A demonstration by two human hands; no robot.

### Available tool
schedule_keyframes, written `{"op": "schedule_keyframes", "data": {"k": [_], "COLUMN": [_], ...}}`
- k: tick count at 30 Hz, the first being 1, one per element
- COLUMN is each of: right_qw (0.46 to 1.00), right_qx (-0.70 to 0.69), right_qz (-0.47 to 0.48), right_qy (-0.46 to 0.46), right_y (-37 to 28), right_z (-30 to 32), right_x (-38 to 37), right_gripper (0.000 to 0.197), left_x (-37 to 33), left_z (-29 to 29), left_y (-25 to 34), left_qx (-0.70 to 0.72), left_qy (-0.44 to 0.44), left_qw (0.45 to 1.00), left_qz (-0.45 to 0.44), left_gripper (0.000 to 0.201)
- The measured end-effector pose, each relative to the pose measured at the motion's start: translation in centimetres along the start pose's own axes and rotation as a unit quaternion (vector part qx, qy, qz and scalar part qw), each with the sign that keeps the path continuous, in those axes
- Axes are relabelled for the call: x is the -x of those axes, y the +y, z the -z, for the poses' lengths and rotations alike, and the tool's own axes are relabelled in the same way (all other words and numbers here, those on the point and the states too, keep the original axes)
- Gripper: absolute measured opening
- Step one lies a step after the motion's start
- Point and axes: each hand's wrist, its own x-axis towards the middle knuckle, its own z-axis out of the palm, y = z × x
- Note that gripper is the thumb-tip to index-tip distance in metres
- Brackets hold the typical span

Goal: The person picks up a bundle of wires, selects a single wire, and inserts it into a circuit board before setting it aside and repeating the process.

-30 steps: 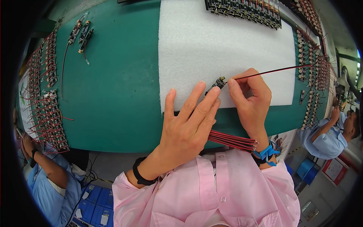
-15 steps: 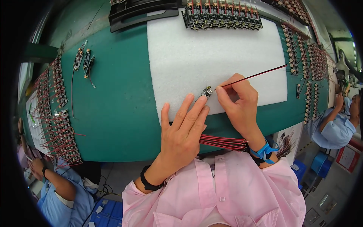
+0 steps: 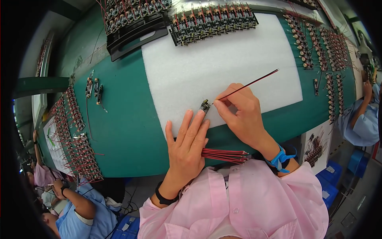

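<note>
My left hand (image 3: 186,144) lies with its fingers stretched out and slightly apart, fingertips resting on a small narrow circuit board (image 3: 205,105). Only the board's far end shows past the fingers; the rest is hidden beneath them. A bundle of red and black wires (image 3: 225,154) sticks out to the right from under the left palm; whether the palm grips it, I cannot tell. Thumb and fingertips of my right hand (image 3: 243,112) are closed in a pinch on a red-and-black wire (image 3: 254,81). Its near end is close to the board's end, and its long part slants up to the right.
White foam sheet (image 3: 223,59) covers part of the green mat (image 3: 123,135). At its far edge stands a row of circuit boards (image 3: 215,23), beside a black tray (image 3: 137,38). Wired boards (image 3: 81,153) line the left; more boards (image 3: 298,40) are at right. Co-workers sit on both sides.
The view has shifted, so the bench and both hands appear moved in the picture. The left hand stays on the board, and the right still pinches the wire close to its end.
</note>
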Motion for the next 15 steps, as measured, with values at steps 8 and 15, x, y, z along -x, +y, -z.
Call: {"op": "schedule_keyframes", "data": {"k": [8, 15], "right_qw": [1.0, 1.0], "right_qx": [0.013, 0.028], "right_qz": [0.007, 0.01], "right_qy": [-0.003, -0.003], "right_y": [0.05, 0.18], "right_z": [0.07, -0.25], "right_x": [-0.35, -0.53], "right_gripper": [0.005, 0.005], "left_x": [-0.2, -0.36], "left_z": [-0.27, -0.29], "left_y": [0.11, -0.35], "left_qx": [-0.03, -0.025], "left_qy": [-0.001, -0.006], "left_qw": [1.0, 1.0], "left_qz": [-0.008, -0.009], "left_gripper": [0.029, 0.03]}}
